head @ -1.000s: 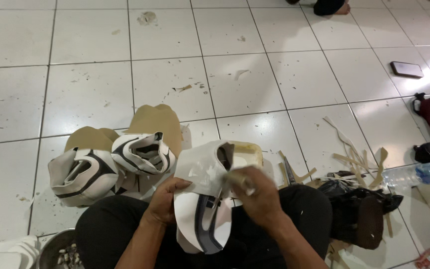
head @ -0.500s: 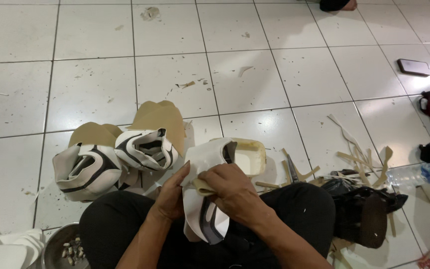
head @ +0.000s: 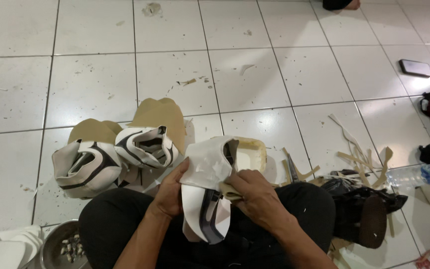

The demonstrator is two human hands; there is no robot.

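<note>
The upper [head: 206, 192] is a soft white shoe piece with dark navy curved bands, folded over at the top so its inside shows near a dark opening, and hanging down in a rounded flap with a navy stripe. It sits in the person's lap, over black trousers, between both hands.

The left hand [head: 169, 192] has its grip closed on the left edge of the upper, thumb on top and fingers curled behind. The right hand [head: 256, 195] presses against the right side with its fingers bent, closed on the upper and on a tan strip [head: 228, 192] at the fold; how the fingertips sit underneath is hidden.

On the tiled floor [head: 90, 89], just left of the lap, lie two more uppers [head: 115, 159] of the same white and navy, resting on tan cut sheets [head: 158, 112]. A pale tray [head: 250, 152] lies just behind the held upper, partly covered by it. Tan scraps [head: 359, 154] are scattered to the right, near a plastic bottle [head: 421, 174] and a dark bag [head: 364, 209] whose contents are hard to make out. A metal bowl [head: 58, 246] of small pieces is cut off by the lower edge. A phone [head: 416, 68] lies well apart at upper right.
</note>
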